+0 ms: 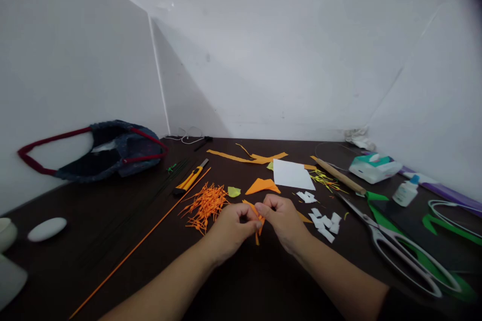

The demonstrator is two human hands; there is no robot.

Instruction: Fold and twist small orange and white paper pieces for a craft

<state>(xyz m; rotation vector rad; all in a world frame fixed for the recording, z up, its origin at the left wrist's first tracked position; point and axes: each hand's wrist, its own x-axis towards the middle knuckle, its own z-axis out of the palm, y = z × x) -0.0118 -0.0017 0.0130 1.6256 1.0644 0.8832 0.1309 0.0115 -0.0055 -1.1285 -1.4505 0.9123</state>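
Observation:
Both hands meet over the dark table, pinching orange crepe paper strips (258, 236) between their fingertips. My left hand (234, 228) is closed on the strips from the left. My right hand (283, 220) is closed on them from the right, its thumb over the paper. The strips' ends stick out above and below the fingers; their middle is hidden. Just beyond the hands lies a folded orange paper piece (262, 186). A heap of thin twisted orange paper pieces (209, 203) is left of my left hand, near a small yellow-green paper scrap (234, 191).
At left are a yellow utility knife (191, 178), a long orange stick (139, 245) and a denim bag (124, 148). At right lie scissors (387, 241), white paper bits (326, 223), a glue bottle (406, 191) and a tissue pack (374, 167). A white sheet (292, 174) lies behind.

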